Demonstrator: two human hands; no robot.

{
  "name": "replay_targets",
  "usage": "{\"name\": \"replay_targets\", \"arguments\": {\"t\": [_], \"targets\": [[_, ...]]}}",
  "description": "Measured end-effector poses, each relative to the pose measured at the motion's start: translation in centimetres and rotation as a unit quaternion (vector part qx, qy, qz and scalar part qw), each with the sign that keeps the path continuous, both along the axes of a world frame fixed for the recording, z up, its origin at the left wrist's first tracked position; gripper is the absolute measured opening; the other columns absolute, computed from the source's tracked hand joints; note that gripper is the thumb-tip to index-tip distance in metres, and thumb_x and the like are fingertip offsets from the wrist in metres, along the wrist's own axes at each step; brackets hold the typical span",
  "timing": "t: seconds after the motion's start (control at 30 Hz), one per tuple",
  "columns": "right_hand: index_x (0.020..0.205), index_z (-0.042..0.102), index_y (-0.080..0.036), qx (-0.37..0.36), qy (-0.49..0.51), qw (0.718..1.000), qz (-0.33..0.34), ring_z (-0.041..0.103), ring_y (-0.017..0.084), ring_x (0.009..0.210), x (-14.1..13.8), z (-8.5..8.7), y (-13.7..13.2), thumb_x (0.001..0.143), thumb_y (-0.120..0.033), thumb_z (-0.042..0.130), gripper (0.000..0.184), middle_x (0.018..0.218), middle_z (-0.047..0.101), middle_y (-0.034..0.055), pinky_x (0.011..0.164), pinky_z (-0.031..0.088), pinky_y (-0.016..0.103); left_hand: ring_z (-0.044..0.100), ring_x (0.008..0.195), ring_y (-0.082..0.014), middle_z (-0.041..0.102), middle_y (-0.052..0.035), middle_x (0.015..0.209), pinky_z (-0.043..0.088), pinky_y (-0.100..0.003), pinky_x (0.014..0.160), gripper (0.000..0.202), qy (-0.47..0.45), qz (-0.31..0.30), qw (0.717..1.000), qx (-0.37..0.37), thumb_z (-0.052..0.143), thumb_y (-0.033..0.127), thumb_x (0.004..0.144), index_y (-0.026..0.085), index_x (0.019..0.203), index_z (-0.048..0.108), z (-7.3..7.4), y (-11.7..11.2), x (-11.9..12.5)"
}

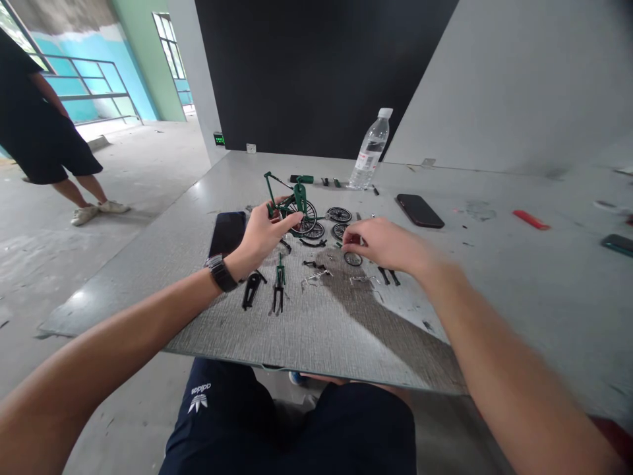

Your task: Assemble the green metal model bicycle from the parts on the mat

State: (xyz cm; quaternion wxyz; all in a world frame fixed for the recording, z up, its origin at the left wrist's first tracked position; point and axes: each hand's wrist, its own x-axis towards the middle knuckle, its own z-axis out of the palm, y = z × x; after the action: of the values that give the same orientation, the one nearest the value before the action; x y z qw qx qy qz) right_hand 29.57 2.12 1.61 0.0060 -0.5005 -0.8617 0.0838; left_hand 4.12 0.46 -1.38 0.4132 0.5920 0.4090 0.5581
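Observation:
My left hand grips a green model bicycle frame with a black spoked wheel fitted to it, held tilted above the table. My right hand is low over the table, its fingertips pinched together; whatever they hold, if anything, is hidden. Just beneath those fingertips lies a small wheel ring. More small wheels lie between my hands. Nearer to me are a green and black front fork, a black frame-like part and silvery small parts.
A water bottle stands at the back of the grey table. One dark phone lies to the right, a dark flat object beside my left wrist. A red object is farther right. A person stands at the left.

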Motion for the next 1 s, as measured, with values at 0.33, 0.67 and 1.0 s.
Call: {"name": "replay_targets", "arguments": {"t": [0.33,0.67,1.0], "targets": [[0.090,0.074,-0.022,-0.059,-0.051,0.995,-0.059,0.060,0.018,0.065,1.4,0.8,0.2,0.089,-0.039,0.062,0.021,0.090,0.072,0.0091,0.063,0.042,0.036,0.068,0.080,-0.0175,0.073,-0.0081,0.087,0.054,-0.033,0.077,0.033,-0.006,0.006,1.000,-0.009,0.076,0.033,0.080,0.014,0.106,0.069,0.3,-0.1,0.1],[0.085,0.073,-0.022,-0.080,-0.070,0.991,-0.082,0.058,0.017,0.061,1.1,0.5,0.0,0.089,-0.038,0.061,0.020,0.084,0.070,0.0079,0.059,0.041,0.035,0.068,0.082,-0.0172,0.074,-0.0088,0.093,0.054,-0.033,0.078,0.037,-0.003,0.002,1.000,0.000,0.076,0.035,0.081,0.014,0.110,0.070,-0.1,0.1,0.0],[0.085,0.073,-0.023,-0.078,-0.065,0.993,-0.062,0.057,0.018,0.062,1.5,-0.1,0.5,0.087,-0.042,0.062,0.022,0.085,0.070,0.0072,0.060,0.040,0.035,0.069,0.082,-0.0174,0.074,-0.0086,0.092,0.054,-0.033,0.078,0.035,-0.010,0.004,1.000,-0.013,0.076,0.033,0.080,0.014,0.108,0.069,0.3,-0.1,0.1]]}}
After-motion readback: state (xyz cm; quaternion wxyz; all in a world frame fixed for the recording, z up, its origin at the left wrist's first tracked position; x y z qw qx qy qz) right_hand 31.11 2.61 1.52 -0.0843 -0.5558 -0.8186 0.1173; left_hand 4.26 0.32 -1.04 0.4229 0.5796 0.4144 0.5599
